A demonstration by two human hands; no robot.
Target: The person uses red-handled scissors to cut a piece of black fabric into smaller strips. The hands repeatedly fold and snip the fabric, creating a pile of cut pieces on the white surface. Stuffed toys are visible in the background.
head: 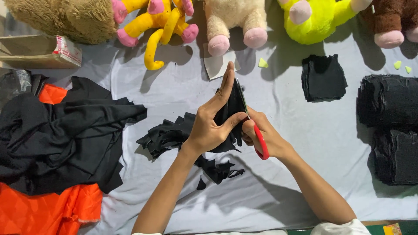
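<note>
A soft-toy sewing workshop, shown by the white cloth work surface [305, 143]: plush animals [235, 21] line its far edge, stacks of cut black fabric squares [387, 102] sit on its right, and loose black and orange cloth [56, 143] heaps on its left.

Left hand [211, 126] grips a folded black fabric piece [233, 109]; right hand [261, 135] holds red-handled scissors [260, 141] against it, above black scraps [174, 132] on grey sheet [305, 139].
</note>
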